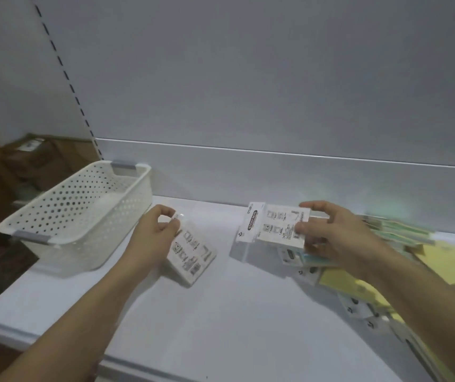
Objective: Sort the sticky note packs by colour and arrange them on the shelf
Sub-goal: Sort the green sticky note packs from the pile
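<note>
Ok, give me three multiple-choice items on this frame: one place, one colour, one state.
1. Where does the basket stand? A) left end of the shelf B) right end C) floor
2. Which colours show in the pile at the right? A) pink, blue B) green, yellow C) red only
3. What is the left hand doing? A) lying flat B) holding a pack C) inside the basket
1A, it sits left of the left hand; 2B, green packs lie behind yellow ones; 3B, fingers pinch its top edge.

One perforated basket (77, 213). Two hands: left hand (152, 230) grips one tilted pack (190, 252), right hand (336, 232) one labelled pack (276, 227). Green packs (397, 232) and yellow packs (441, 257) heaped at right; count unresolvable.
</note>
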A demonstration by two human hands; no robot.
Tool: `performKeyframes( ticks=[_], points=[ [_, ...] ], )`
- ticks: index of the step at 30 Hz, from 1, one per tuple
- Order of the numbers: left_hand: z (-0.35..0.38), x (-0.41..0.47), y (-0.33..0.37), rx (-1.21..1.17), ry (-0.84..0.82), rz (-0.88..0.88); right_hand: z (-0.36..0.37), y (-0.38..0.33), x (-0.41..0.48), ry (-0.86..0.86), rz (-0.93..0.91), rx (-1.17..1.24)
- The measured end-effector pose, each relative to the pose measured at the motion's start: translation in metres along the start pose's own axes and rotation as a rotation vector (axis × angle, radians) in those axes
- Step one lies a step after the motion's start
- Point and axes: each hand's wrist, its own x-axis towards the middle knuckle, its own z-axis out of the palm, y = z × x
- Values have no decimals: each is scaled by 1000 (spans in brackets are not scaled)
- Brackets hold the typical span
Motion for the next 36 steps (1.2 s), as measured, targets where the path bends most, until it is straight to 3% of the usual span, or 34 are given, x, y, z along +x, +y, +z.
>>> performKeyframes(
  ticks=[8, 12, 14, 17, 19, 21, 25, 29, 33, 36],
  points=[
    [-27, 4, -23, 267, -218, 161, 66, 33, 32, 72, 39, -48],
    [-36, 2, -24, 138, -245, 181, 83, 39, 34, 167, -64, 7],
    [-37, -4, -23, -31, -242, 139, 89, 36, 37, 274, -266, -57],
    [-40, -13, -26, -105, -252, 148, 100, 33, 48, 400, -786, -590],
    [-44, -15, -29, -97, -264, 180, 109, 40, 63, 387, -1095, -999],
    [-48, -15, -33, -97, -271, 197, 119, 56, 80, 292, -1243, -1277],
    [-49, -9, -45, -77, -217, 197, 141, 77, 84, 185, -1203, -1295],
    [-46, -5, -48, -147, -177, 191, 153, 74, 80, 167, -949, -1174],
    [-49, -6, -45, -159, -143, 239, 157, 67, 89, -57, -705, -1227],
    [-49, -7, -44, -169, -120, 260, 167, 58, 82, -48, -572, -947]
  ],
)
